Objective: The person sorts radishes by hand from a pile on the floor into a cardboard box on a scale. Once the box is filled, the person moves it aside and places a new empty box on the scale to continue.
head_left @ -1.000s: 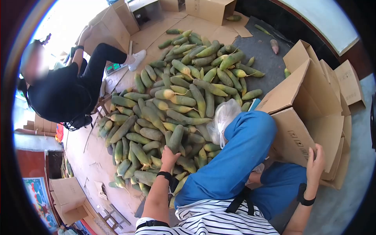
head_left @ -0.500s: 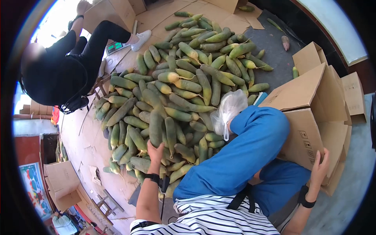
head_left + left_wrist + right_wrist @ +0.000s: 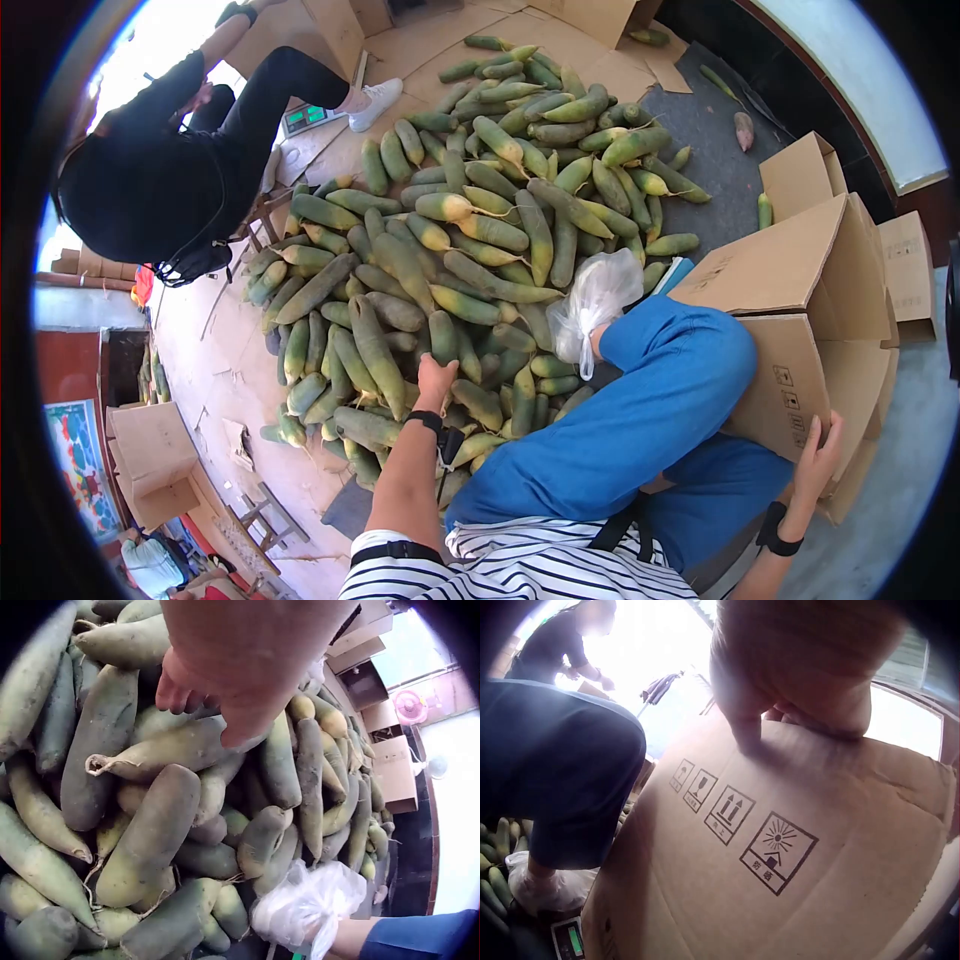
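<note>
A large pile of green radishes [image 3: 480, 225] covers the floor ahead. My left hand [image 3: 437, 380] is at the near side of the pile, gripping a green radish [image 3: 442, 335] by its near end. In the left wrist view, thumb and fingers curl over that radish [image 3: 176, 748], whose thin root end points left. A longer radish [image 3: 374, 350] lies on the pile just left of this hand. My right hand [image 3: 818, 458] pinches the edge of an open cardboard box [image 3: 765, 370]. In the right wrist view, the thumb presses the box's printed face [image 3: 727, 892], and the other fingers are behind the edge.
A clear plastic bag [image 3: 597, 300] wraps my foot beside the pile. Another person [image 3: 150, 190] sits at the left, near a scale with a green display [image 3: 305, 117]. More cardboard boxes [image 3: 155, 455] stand lower left and at the back. A small stool [image 3: 275, 525] stands lower left.
My left hand carried a long radish leftward and let it go on the pile, then came back right and took hold of another. The right hand stays on the box edge.
</note>
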### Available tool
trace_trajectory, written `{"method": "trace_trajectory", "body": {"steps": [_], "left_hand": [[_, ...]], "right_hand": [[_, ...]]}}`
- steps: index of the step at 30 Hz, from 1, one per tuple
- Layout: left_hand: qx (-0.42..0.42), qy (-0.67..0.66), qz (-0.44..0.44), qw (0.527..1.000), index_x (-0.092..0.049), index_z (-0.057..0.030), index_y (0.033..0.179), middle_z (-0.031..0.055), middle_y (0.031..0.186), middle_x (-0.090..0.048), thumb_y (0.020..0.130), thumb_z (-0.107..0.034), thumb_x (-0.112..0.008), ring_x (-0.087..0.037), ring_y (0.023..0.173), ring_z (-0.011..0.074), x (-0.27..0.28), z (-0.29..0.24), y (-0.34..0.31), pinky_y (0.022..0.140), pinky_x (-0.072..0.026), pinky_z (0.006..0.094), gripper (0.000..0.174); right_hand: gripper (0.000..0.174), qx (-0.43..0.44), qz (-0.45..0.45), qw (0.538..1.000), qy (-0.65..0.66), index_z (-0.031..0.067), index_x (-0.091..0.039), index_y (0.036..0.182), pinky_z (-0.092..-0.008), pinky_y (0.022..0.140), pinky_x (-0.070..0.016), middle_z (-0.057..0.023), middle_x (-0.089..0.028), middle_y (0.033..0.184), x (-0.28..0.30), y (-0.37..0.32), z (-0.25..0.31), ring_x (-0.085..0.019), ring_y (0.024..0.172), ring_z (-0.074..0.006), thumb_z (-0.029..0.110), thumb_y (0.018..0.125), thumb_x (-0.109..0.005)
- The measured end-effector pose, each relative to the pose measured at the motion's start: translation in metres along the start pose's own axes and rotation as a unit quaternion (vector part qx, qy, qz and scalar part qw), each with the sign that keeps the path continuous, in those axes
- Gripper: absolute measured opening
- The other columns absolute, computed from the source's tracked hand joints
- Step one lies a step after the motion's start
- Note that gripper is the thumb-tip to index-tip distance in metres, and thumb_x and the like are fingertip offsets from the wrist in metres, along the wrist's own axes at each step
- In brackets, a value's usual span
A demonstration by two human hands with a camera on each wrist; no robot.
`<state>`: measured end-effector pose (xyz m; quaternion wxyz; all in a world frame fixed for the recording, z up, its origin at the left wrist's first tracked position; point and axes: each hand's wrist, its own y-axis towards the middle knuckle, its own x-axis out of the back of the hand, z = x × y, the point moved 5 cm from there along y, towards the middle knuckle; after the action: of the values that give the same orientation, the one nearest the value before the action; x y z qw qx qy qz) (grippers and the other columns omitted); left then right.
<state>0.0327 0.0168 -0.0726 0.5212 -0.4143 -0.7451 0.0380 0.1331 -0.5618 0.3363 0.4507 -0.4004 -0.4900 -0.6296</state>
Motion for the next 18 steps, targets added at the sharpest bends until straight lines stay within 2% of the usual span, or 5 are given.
{"method": "trace_trajectory", "body": {"steps": [9,11,12,15,18], "left_hand": [[0.016,-0.019,0.034,0.999,-0.049,0.0043,0.117,0.0241,0.107,-0.063,0.065,-0.024,-0.078,-0.063,0.098,0.0362,-0.008,-0.020,-0.001,0.086,-0.0501,0.0410,0.065],[-0.120,-0.153,0.031,0.980,-0.048,0.0047,0.121,0.0217,0.106,-0.064,0.066,-0.020,-0.078,-0.063,0.098,0.0310,0.000,-0.046,-0.021,0.087,-0.0497,0.0379,0.067],[-0.135,-0.185,0.051,0.972,-0.046,0.0046,0.126,0.0177,0.109,-0.062,0.069,-0.014,-0.077,-0.062,0.100,0.0243,0.017,-0.078,-0.041,0.088,-0.0493,0.0348,0.068],[-0.214,-0.332,0.083,0.915,-0.043,0.0040,0.129,0.0133,0.116,-0.059,0.074,-0.007,-0.076,-0.060,0.103,0.0201,0.046,-0.168,-0.078,0.088,-0.0495,0.0326,0.065],[-0.365,-0.337,0.072,0.865,-0.044,0.0024,0.130,0.0156,0.121,-0.056,0.074,-0.007,-0.077,-0.057,0.111,0.0231,0.080,-0.290,-0.123,0.094,-0.0466,0.0355,0.066]], "right_hand": [[0.027,-0.021,0.001,1.000,0.014,-0.0029,-0.053,0.113,-0.0373,0.084,-0.0442,-0.0187,-0.060,0.103,-0.002,-0.004,-0.005,-0.057,0.095,-0.0318,0.019,0.097,-0.051],[0.026,-0.006,-0.025,1.000,-0.003,-0.0032,-0.053,0.112,-0.0375,0.083,-0.0447,-0.0185,-0.060,0.101,-0.001,-0.006,0.002,-0.058,0.093,-0.0314,0.018,0.097,-0.052],[0.026,-0.010,-0.026,1.000,-0.003,-0.0032,-0.053,0.112,-0.0375,0.083,-0.0447,-0.0185,-0.060,0.101,0.000,-0.006,0.004,-0.058,0.093,-0.0314,0.018,0.097,-0.052],[0.025,-0.003,-0.019,1.000,0.017,-0.0032,-0.054,0.111,-0.0378,0.082,-0.0451,-0.0187,-0.060,0.101,-0.001,-0.004,0.012,-0.059,0.092,-0.0315,0.017,0.096,-0.052],[0.025,0.014,-0.040,0.999,-0.015,-0.0030,-0.054,0.110,-0.0381,0.080,-0.0453,-0.0191,-0.060,0.101,0.003,-0.004,0.014,-0.059,0.091,-0.0322,0.017,0.096,-0.053]]}}
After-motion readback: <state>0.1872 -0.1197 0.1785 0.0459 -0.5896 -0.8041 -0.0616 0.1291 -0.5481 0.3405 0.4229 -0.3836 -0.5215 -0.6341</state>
